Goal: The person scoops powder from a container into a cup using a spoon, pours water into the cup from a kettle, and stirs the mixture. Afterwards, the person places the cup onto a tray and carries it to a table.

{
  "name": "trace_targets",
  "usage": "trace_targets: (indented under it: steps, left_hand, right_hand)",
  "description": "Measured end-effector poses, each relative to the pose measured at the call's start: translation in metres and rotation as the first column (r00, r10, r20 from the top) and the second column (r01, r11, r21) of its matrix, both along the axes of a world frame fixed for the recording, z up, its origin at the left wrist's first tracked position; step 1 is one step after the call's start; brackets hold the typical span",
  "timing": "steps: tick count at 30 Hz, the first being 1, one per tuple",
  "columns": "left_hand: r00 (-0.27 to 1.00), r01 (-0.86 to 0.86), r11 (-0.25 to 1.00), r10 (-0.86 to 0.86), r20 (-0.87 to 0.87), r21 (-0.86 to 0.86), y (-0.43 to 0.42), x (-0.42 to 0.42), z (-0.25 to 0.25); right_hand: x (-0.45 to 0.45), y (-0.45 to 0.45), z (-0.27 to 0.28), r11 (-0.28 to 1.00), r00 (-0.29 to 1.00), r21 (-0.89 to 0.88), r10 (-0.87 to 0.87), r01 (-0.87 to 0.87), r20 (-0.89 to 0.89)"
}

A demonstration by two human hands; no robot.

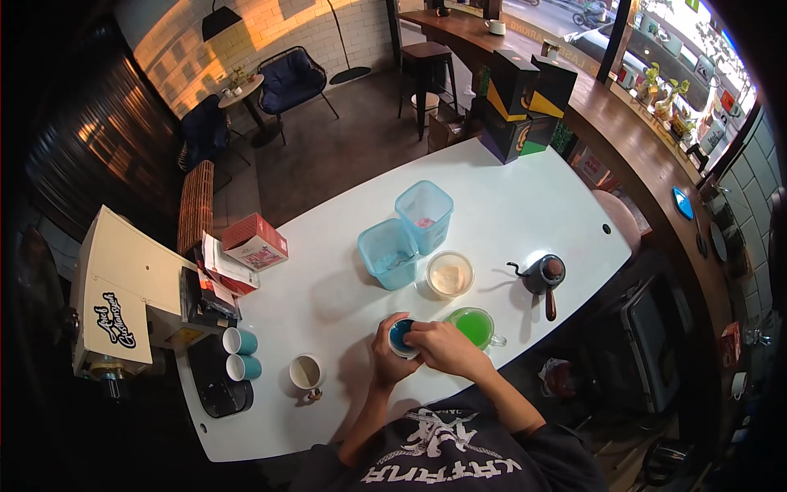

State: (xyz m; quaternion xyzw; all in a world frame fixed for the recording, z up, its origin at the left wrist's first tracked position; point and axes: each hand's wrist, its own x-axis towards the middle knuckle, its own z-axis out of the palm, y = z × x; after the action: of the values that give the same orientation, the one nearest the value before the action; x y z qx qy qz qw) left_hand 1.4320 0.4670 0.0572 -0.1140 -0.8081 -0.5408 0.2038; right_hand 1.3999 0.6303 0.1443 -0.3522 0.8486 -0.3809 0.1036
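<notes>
My left hand [387, 358] is wrapped round a small white cup [401, 333] with blue contents, near the table's front edge. My right hand [447, 348] reaches over the cup's rim with its fingers pinched together; whatever they hold is hidden. Right beside that hand stands a clear glass mug [473, 326] of bright green liquid. Just beyond it is a round clear tub [450, 275] with something pale beige inside. Two translucent blue containers [388, 254] stand side by side farther back, one with a little pink in the bottom.
A white mug [307, 371] is on the left of the white table [344, 312]. Two teal cups [243, 367] lie near a black tray [220, 398]. A dark kettle [545, 275] stands right; black boxes [515, 131] are stacked at the far end. A cream machine [135, 287] borders the left.
</notes>
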Motion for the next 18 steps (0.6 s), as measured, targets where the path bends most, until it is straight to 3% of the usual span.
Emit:
trace_targets:
  steps: [4,9,16,18]
  left_hand:
    - [1.0,-0.019,1.0,0.019,-0.02,-0.013,-0.0003,-0.0001,-0.0005]
    - [0.999,-0.007,1.0,0.007,-0.035,0.002,0.0001,-0.0012,-0.0025]
    - [0.998,-0.019,1.0,0.017,-0.054,-0.023,0.0009,-0.0011,0.0011]
    - [0.999,-0.02,1.0,0.02,-0.043,-0.017,0.0011,-0.0009,0.0013]
  right_hand:
    - [0.0005,-0.005,0.0011,1.0,1.0,-0.024,-0.006,0.006,0.013]
    - [-0.0022,0.0005,0.0081,0.987,0.987,-0.105,-0.129,0.12,-0.094]
    - [0.0012,0.0039,0.0046,0.994,0.987,-0.008,-0.109,0.109,-0.117]
    - [0.0014,0.003,0.0014,0.998,0.998,-0.031,-0.052,0.051,-0.038]
